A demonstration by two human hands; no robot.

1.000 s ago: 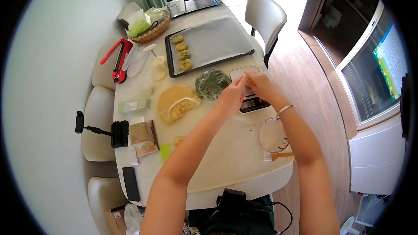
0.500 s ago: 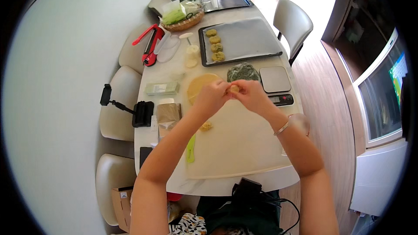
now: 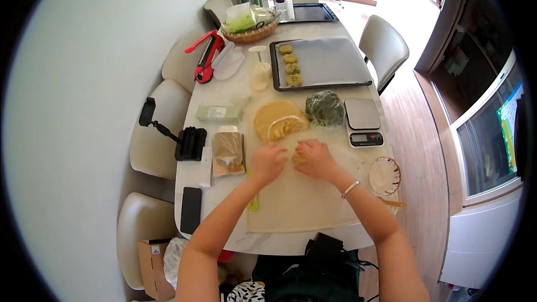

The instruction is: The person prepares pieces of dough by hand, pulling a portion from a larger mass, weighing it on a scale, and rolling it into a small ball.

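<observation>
Both of my hands are low over the cream mat (image 3: 313, 207) in the middle of the table. My right hand (image 3: 316, 160) curls down over a small lump of yellow dough (image 3: 298, 159), its fingers closed about it. To the left, my left hand (image 3: 268, 163) has its fingers bent together near the mat; what they hold, if anything, is hidden. Just beyond the hands lies a flat tan round (image 3: 274, 113), with a bowl of crumbly yellow filling (image 3: 288, 127) at its near edge. A dark green mass in clear wrap (image 3: 325, 108) sits beyond my right hand.
Several greenish patties (image 3: 292, 69) line the left of a paper-lined baking tray (image 3: 330, 61). At right are a kitchen scale (image 3: 363, 123) and a shallow bowl (image 3: 385, 176). A green-handled tool (image 3: 253, 203), brown packet (image 3: 229, 150) and phone stand (image 3: 191, 144) lie leftward.
My hands have come down and nearer from where they met in front of the wrapped mass, and have parted. The yellow filling by the tan round now shows. The whole view has shifted slightly.
</observation>
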